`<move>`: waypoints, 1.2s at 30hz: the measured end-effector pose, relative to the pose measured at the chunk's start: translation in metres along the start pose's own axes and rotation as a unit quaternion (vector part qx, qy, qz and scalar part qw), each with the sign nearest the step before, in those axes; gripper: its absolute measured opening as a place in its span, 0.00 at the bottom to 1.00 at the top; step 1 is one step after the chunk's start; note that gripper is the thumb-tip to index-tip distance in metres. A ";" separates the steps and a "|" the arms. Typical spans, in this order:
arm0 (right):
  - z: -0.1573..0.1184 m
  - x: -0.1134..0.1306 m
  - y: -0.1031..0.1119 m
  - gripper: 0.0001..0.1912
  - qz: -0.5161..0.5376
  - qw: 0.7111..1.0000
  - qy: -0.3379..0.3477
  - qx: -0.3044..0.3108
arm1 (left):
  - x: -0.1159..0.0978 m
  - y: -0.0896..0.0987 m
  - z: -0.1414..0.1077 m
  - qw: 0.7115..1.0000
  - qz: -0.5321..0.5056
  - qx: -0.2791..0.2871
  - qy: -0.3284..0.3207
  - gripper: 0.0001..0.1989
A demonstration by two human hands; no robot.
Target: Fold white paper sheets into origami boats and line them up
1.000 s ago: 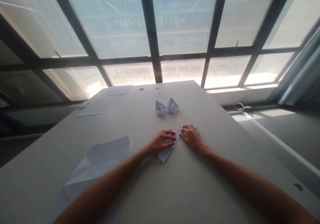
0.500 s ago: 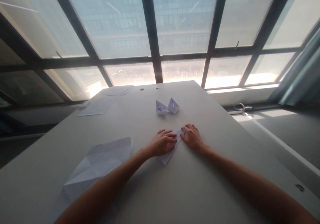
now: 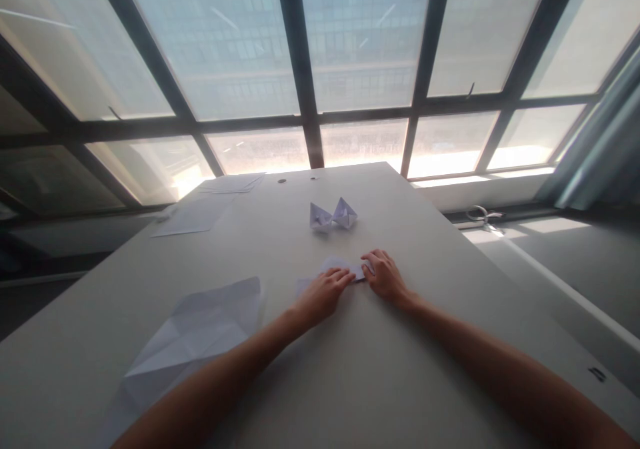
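A folded sheet of white paper (image 3: 334,262) lies on the table between my hands, partly hidden under the fingers. My left hand (image 3: 326,294) is closed on its near edge, fingers pressed together and pointing right. At the paper's right end, my right hand (image 3: 386,277) has its fingers curled down over it, the fingertips close to those of the left. Just beyond stand two small folded paper boats (image 3: 320,219), side by side and pointed at the top. A larger creased sheet (image 3: 200,322) rests to the left, partly behind my left forearm.
More white sheets (image 3: 193,219) lie at the table's far left. A small dark disc (image 3: 281,181) sits near the far edge of the white table (image 3: 400,382). Large windows rise behind it, and a curtain (image 3: 593,142) hangs at the right.
The folded paper has turned: its point no longer sticks out towards me, and it now shows beyond and left of my left hand. My left hand has shifted slightly nearer; the right has barely moved.
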State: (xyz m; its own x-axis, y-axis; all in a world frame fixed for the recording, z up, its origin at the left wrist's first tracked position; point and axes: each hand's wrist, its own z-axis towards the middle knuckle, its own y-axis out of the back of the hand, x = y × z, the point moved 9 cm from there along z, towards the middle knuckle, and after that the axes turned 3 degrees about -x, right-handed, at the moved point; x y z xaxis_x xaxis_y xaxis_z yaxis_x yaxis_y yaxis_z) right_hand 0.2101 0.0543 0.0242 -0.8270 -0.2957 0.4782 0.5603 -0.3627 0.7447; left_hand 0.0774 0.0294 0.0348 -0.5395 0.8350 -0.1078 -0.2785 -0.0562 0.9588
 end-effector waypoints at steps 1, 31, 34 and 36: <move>0.000 0.000 0.000 0.12 0.000 1.000 0.000 -0.001 | -0.001 -0.002 0.000 1.000 -0.003 -0.006 -0.010 0.29; 0.004 -0.018 -0.001 0.21 0.148 0.986 -0.074 -0.036 | 0.046 0.033 -0.009 0.902 -0.274 -0.297 0.153 0.19; 0.005 -0.014 -0.006 0.30 0.214 0.975 -0.060 -0.011 | 0.061 0.036 -0.016 0.820 -0.396 -0.360 0.204 0.23; 0.006 -0.014 -0.008 0.34 0.271 0.960 -0.067 0.005 | 0.066 0.035 -0.016 0.787 -0.444 -0.375 0.209 0.28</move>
State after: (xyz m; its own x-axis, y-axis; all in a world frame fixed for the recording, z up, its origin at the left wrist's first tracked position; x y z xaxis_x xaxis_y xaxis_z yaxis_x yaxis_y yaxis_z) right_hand 0.2175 0.0664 0.0145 -0.4130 -0.3224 0.8518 0.9102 -0.1779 0.3740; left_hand 0.0192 0.0741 0.0572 -0.0380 0.4837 -0.8744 -0.9987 0.0105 0.0492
